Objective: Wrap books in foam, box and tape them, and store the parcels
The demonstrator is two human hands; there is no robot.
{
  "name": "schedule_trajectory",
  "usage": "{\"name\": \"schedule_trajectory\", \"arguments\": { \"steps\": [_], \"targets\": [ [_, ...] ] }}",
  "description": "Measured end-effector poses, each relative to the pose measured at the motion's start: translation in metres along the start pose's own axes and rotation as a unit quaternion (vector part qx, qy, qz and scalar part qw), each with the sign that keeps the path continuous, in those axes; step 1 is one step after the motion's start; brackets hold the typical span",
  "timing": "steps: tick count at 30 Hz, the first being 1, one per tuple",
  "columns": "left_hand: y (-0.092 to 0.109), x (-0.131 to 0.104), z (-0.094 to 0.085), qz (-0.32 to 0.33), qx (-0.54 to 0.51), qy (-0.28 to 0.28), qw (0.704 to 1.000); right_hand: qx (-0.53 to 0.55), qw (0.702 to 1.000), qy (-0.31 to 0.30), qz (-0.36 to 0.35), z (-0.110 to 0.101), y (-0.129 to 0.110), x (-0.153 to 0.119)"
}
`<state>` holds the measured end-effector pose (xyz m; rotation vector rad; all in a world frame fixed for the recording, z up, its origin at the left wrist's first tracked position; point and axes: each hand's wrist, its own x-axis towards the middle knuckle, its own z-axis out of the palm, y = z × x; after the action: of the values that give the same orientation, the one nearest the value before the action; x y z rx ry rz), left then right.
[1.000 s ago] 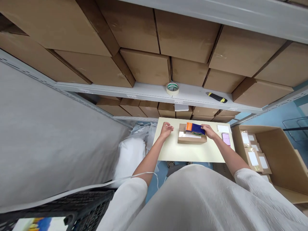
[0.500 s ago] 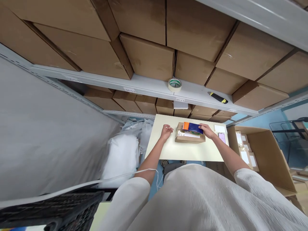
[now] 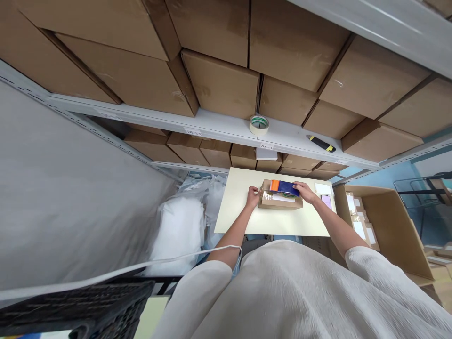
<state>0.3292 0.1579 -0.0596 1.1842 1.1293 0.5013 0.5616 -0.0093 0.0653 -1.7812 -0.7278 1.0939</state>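
On the pale tabletop point(image 3: 236, 214) rests a small cardboard box point(image 3: 280, 203) with a white label and shiny clear tape on its top. My right hand point(image 3: 304, 191) is closed around the end of a blue and orange tape dispenser point(image 3: 287, 188), which lies over the top of the box. My left hand point(image 3: 253, 197) is at the box's left end, its fingers curled in and gripping the edge there. The fingertips are too small to show whether tape is pinched too.
A phone point(image 3: 326, 202) lies at the table's right, by a white stack point(image 3: 322, 189). Beside it stands a large open carton point(image 3: 399, 230) holding labelled boxes. The shelf point(image 3: 219, 123) above bears a tape roll point(image 3: 259, 125) and utility knife point(image 3: 321, 143). A white cable point(image 3: 169, 260) crosses my left arm.
My left hand has moved right, from beside the box to its left end, and its fingers have closed there. My right hand and the tape dispenser have barely moved.
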Motion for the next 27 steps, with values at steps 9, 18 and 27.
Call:
{"name": "schedule_trajectory", "arguments": {
  "steps": [9,18,27],
  "targets": [
    [0.021,-0.03,-0.01,0.177,0.043,-0.034,0.983,-0.006,1.0,-0.015,0.0,0.0,-0.007,-0.003],
    [0.041,-0.032,-0.019,0.246,0.212,-0.152,0.934,-0.048,0.997,-0.055,-0.039,-0.007,-0.012,-0.001],
    [0.048,-0.023,-0.019,0.266,0.389,-0.213,0.856,-0.299,0.934,-0.092,-0.172,0.0,-0.025,-0.013]
  ]
}}
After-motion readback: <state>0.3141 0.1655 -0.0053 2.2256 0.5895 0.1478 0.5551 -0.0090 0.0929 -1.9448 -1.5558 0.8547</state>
